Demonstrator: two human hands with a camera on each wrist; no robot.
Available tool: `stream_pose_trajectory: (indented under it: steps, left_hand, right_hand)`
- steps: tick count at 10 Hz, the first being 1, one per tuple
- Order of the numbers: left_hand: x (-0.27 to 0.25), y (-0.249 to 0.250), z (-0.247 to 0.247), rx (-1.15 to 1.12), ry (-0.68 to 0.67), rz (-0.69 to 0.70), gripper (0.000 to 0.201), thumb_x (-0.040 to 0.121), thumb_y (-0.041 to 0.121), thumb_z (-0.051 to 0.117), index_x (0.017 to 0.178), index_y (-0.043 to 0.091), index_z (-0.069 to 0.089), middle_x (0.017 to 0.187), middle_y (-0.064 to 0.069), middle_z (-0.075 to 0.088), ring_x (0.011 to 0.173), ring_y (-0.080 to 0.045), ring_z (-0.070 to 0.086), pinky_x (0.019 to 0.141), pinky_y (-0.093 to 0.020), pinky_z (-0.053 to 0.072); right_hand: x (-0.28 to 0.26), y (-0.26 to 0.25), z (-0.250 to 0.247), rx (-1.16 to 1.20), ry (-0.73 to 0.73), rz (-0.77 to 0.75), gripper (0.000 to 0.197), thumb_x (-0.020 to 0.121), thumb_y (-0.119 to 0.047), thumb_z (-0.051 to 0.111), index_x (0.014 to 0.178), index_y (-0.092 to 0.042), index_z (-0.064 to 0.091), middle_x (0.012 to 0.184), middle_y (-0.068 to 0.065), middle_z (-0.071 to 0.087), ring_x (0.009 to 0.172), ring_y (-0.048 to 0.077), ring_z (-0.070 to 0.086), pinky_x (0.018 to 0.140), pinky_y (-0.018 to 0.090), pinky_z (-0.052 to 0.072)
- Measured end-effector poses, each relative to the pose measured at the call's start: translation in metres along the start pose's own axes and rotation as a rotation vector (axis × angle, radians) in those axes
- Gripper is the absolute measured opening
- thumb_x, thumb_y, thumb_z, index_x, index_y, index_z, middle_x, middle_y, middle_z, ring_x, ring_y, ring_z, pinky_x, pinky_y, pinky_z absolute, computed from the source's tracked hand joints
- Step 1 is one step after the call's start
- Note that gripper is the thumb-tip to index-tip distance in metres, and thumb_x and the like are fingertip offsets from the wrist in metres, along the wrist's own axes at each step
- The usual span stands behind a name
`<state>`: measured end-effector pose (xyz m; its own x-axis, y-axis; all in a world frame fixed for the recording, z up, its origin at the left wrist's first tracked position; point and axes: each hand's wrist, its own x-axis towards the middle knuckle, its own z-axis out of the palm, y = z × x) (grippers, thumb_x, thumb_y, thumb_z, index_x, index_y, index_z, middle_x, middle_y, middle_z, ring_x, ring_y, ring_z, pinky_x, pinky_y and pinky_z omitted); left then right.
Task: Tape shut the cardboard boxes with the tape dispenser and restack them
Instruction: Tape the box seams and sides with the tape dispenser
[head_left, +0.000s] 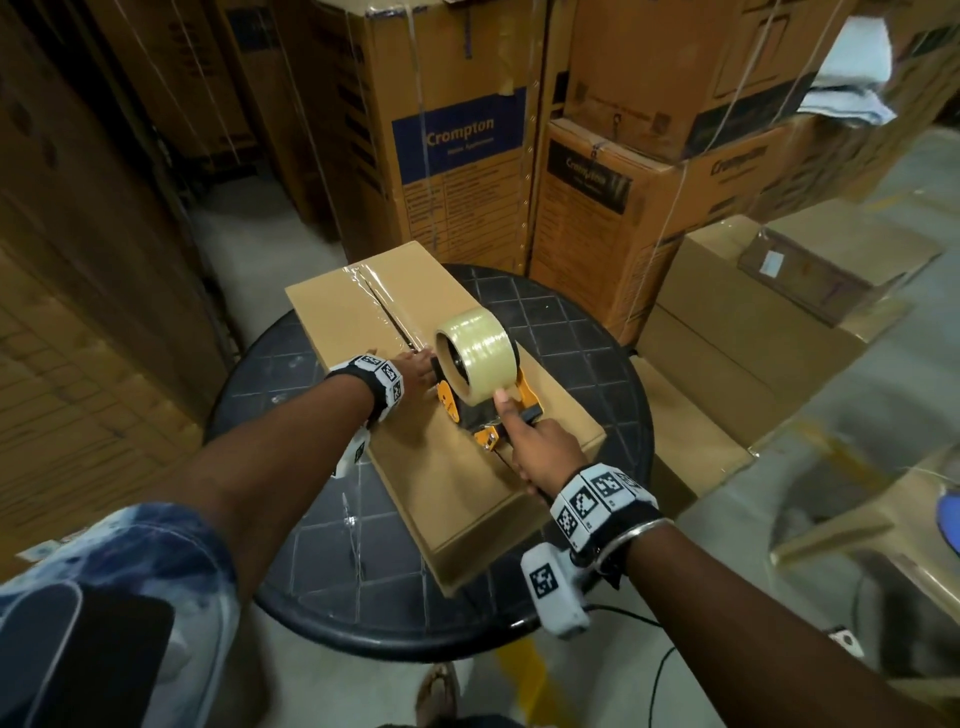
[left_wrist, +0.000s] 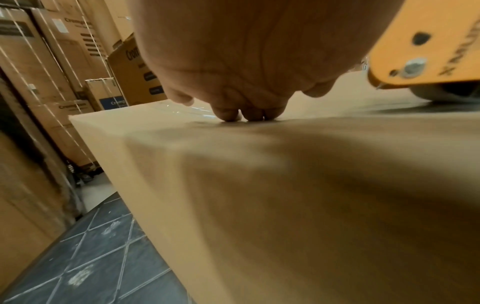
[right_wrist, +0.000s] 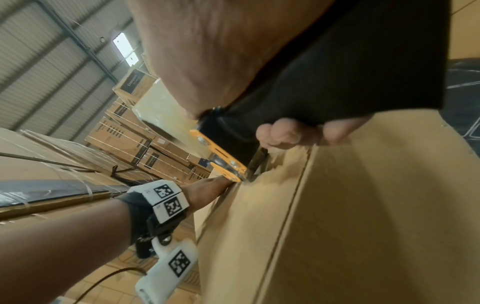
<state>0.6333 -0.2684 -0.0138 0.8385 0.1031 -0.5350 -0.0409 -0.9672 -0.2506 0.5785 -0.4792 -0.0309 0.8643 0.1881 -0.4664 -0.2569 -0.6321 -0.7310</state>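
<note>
Lying lengthwise on a round dark table (head_left: 587, 332), the cardboard box (head_left: 415, 478) is plain tan, long and flat-topped, its two top flaps meeting in a centre seam. Clear tape (head_left: 371, 288) already shines over the far stretch of that seam, a little wrinkled near the far edge; the near stretch looks bare.

On the box top, about midway along the seam, sits the tape dispenser (head_left: 470, 402), orange-framed with a fat roll of clear tape (head_left: 480, 358) standing on it. The right hand (head_left: 540, 449) has its fingers curled round the black handle, the forefinger stretched forward to touch the roll. The left hand (head_left: 415, 371) rests just beside the dispenser's front, its fingers (left_wrist: 228, 114) bent down with their tips pressing on the box top, gripping nothing.

The step in hand seems to be drawing tape along the seam toward the near end. Doing it well probably means keeping the dispenser centred on the seam, pulling steadily with even downward pressure, and letting the left hand hold the flaps level.

Stacked Crompton cartons (head_left: 457, 150) stand behind the table.
</note>
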Motion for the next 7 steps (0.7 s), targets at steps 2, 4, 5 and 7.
stream_pose_trajectory:
  steps: [2,4,5,7]
  left_hand:
    - [-0.006,-0.002,0.0,-0.076,0.026,0.029,0.05,0.108,0.014,0.026,0.155,0.004,0.013,0.165,-0.012,0.003,0.151,-0.026,0.006,0.119,-0.04,0.007]
    - [0.007,-0.004,0.007,-0.215,0.055,0.007,0.057,0.107,0.038,0.024,0.158,0.02,0.006,0.166,-0.001,-0.002,0.152,-0.023,0.004,0.118,-0.06,0.009]
    - [0.013,-0.008,0.012,-0.252,0.092,0.045,0.065,0.103,0.049,0.033,0.158,0.024,0.009,0.165,0.004,0.005,0.152,-0.025,0.007,0.117,-0.06,0.008]
    - [0.015,-0.009,0.018,-0.323,0.111,0.099,0.053,0.105,0.035,0.032,0.155,0.034,0.017,0.164,0.004,0.014,0.151,-0.022,0.011,0.119,-0.054,0.01]
  right_hand:
    - [-0.027,0.03,-0.011,0.086,0.002,0.015,0.094,0.072,-0.096,0.029,0.091,-0.013,0.069,0.082,0.004,0.069,0.078,0.02,0.067,0.066,0.029,0.046]
    - [-0.026,0.029,-0.014,0.068,-0.011,0.062,0.087,0.089,-0.087,0.033,0.108,-0.011,0.07,0.096,0.007,0.071,0.08,0.016,0.065,0.056,0.023,0.041]
    - [-0.021,0.031,-0.012,0.099,0.011,0.075,0.094,0.085,-0.092,0.031,0.103,-0.009,0.074,0.095,0.01,0.075,0.08,0.022,0.072,0.06,0.026,0.049]
    - [0.002,0.007,0.0,0.103,-0.013,0.061,0.096,0.082,-0.096,0.028,0.104,-0.011,0.067,0.091,0.005,0.069,0.067,0.02,0.069,0.055,0.026,0.048]
